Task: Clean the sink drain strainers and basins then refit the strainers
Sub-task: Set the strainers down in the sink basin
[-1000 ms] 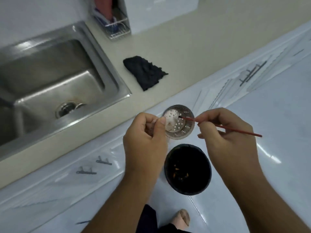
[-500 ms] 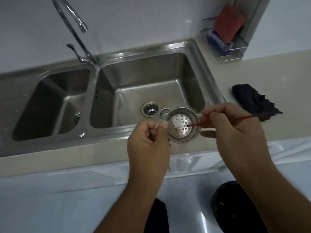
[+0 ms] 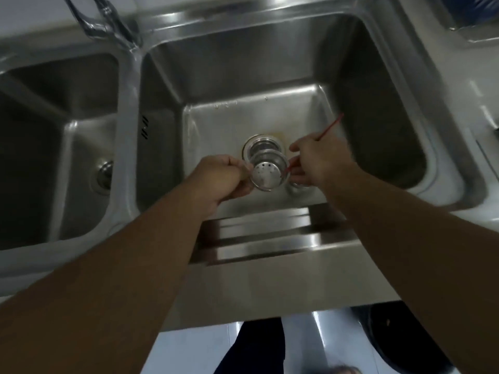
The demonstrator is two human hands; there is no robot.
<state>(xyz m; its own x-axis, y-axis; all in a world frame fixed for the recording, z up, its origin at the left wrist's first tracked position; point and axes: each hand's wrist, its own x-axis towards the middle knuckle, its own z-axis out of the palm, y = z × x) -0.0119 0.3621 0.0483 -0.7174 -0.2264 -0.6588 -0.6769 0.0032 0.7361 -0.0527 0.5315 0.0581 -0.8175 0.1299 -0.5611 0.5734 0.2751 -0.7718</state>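
The left hand (image 3: pixel 221 179) has its grip curled tight on the left edge of the strainer (image 3: pixel 268 174); the fingertips are tucked under the knuckles and cannot be seen. The perforated steel cup is held over the right basin (image 3: pixel 378 103), its open mouth toward the camera, covering the near rim of the open drain opening (image 3: pixel 259 145) from this angle. The right hand (image 3: pixel 316 160) pinches a thin red stick (image 3: pixel 330 126) in its grip. The stick's tip reaches the strainer's right rim, though blur hides whether it touches. A small shiny metal piece (image 3: pixel 298 185) peeks out under that hand, too covered to identify. The left basin (image 3: pixel 40 130) is cut off at the frame edge, its drain (image 3: pixel 105 174) in shadow. The faucet (image 3: pixel 108 25) is smeared and cropped at the top. Below the desk (image 3: pixel 270 287), a dark bin (image 3: pixel 405 336) shows only partly behind the right forearm.
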